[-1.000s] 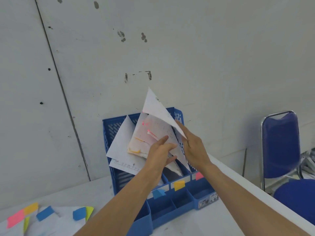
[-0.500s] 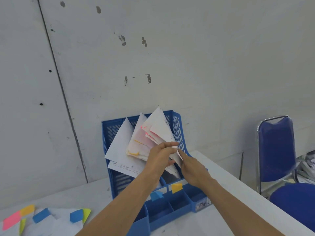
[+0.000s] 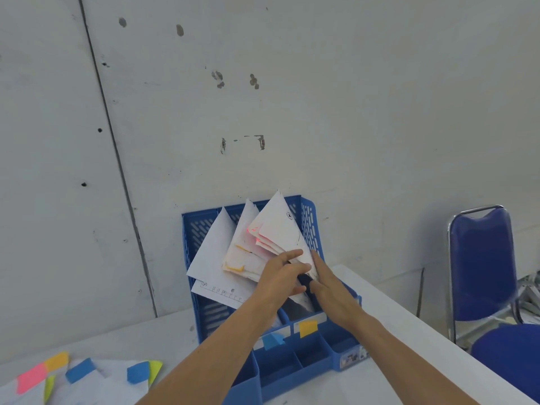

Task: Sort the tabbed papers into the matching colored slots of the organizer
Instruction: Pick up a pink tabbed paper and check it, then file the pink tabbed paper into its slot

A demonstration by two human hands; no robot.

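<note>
In organizer (image 3: 189, 229): papers (image 3: 277, 229) fanned, pink and yellow tabs
Left hand (image 3: 281, 278): fingers curled around papers
Right hand (image 3: 331, 286): flat against them
Beside: chair (image 3: 482, 264)

The blue organizer (image 3: 306, 217) stood upright at the back of the counter (image 3: 380, 302), a blue label (image 3: 271, 340) and a yellow label (image 3: 308, 328) on its front. White papers (image 3: 280, 226) leaned fanned in its slots: plain sheets left, yellow-tabbed middle, pink-tabbed right. Loose papers (image 3: 87, 384) with pink, yellow, blue and green tabs lay flat at the counter's left.
</note>
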